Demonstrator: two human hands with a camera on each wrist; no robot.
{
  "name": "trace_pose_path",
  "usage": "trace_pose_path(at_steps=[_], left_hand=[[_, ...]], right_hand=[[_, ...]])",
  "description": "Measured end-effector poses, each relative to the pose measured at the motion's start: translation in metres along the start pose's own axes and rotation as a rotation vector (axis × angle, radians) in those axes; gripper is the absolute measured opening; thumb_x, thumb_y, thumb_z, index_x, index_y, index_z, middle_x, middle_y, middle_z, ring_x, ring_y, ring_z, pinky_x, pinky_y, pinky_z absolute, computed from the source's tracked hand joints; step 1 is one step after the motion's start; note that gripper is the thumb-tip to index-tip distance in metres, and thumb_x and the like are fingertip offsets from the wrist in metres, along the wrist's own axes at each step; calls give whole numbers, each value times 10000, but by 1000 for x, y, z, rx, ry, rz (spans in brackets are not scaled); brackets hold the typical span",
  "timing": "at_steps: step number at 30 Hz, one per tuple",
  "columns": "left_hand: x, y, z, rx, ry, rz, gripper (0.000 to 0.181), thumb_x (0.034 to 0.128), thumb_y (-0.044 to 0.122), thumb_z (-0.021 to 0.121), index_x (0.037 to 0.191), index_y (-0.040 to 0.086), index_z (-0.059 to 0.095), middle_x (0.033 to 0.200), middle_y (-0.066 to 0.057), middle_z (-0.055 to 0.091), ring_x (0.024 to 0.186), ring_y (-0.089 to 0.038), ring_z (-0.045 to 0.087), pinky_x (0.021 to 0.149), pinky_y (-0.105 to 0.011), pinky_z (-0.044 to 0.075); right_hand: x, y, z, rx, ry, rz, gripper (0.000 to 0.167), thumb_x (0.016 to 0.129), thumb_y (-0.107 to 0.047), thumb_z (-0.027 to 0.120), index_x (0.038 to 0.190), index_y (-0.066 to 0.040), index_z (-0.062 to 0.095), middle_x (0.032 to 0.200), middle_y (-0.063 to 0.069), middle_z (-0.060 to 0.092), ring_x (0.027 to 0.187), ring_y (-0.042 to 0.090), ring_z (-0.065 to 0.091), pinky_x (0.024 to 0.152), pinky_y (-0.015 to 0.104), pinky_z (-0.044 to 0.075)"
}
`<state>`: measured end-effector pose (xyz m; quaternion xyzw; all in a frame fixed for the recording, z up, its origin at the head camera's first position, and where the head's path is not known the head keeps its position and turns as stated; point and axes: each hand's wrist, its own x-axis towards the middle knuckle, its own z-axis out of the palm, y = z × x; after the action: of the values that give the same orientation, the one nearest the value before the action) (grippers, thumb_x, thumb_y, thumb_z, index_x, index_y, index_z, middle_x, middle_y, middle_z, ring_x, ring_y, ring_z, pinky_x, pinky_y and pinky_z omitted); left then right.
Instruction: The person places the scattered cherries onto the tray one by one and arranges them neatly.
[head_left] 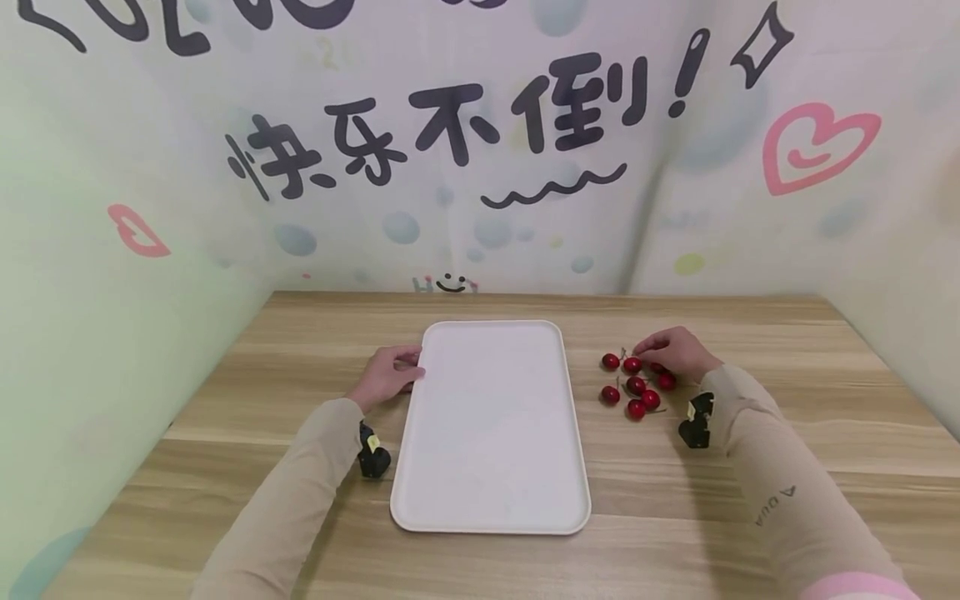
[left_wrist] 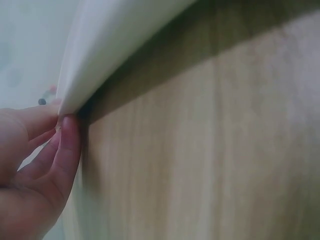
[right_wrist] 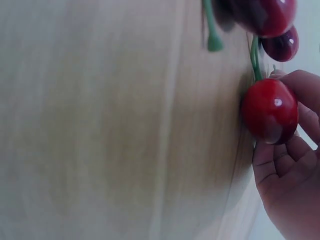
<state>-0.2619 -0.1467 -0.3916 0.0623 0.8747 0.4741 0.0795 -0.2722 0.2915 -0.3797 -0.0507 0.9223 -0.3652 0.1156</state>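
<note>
A white rectangular tray (head_left: 491,425) lies lengthwise on the table. My left hand (head_left: 385,377) holds its left edge near the far end; in the left wrist view, thumb and fingers of the left hand (left_wrist: 42,160) pinch the tray rim (left_wrist: 107,47). My right hand (head_left: 678,352) is low over the far right side of a group of red cherries (head_left: 635,385), its fingers bent. In the right wrist view a glossy cherry (right_wrist: 270,111) with a green stem hides part of the right hand (right_wrist: 295,170), so whether the fingertips grip anything is unclear.
The wood-grain table (head_left: 787,350) meets a white printed cloth (head_left: 450,208) with dark lettering at the back. Several cherries lie close together right of the tray, stems pointing different ways. Dark wrist cameras (head_left: 697,421) are worn on both sleeves.
</note>
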Motion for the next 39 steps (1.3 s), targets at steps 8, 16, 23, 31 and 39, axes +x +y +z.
trace_pose_path(at_steps=[8,16,23,31,39], left_hand=[[2,-2,-2,-11,-21,-4,452,832,37,591,1247,-66,445,1099,-224,531,951,-298,559,697,-278,532],[3,-1,-2,-32,-31,-9,452,830,34,593,1249,-57,449,1103,-220,529,940,-280,568,689,-271,533],[-1,0,-2,-38,-26,5,451,832,30,590,1248,-66,444,1098,-233,527,940,-294,566,693,-279,533],[-1,-3,-2,-38,-21,-21,456,835,53,597,1256,-41,448,1120,-216,524,961,-288,562,711,-280,529],[-1,-1,-3,-45,-29,-13,463,834,48,597,1261,-45,442,1123,-220,520,964,-292,561,714,-283,529]], right_hand=[[-2,2,-2,-11,34,-25,231,859,-115,560,1010,47,627,829,97,627,726,173,519,645,247,433],[-6,3,-7,-10,61,-26,229,871,-83,523,1037,56,599,918,153,599,783,199,518,694,263,418],[-9,0,-10,11,83,-43,235,869,-94,533,1050,46,587,951,164,581,808,201,502,658,245,418],[-14,-6,-12,57,67,-54,295,896,-123,512,1124,62,544,1017,196,560,887,262,538,750,339,505],[-18,-5,-13,101,86,-69,320,911,-144,491,1157,58,525,1067,236,557,916,274,535,808,414,485]])
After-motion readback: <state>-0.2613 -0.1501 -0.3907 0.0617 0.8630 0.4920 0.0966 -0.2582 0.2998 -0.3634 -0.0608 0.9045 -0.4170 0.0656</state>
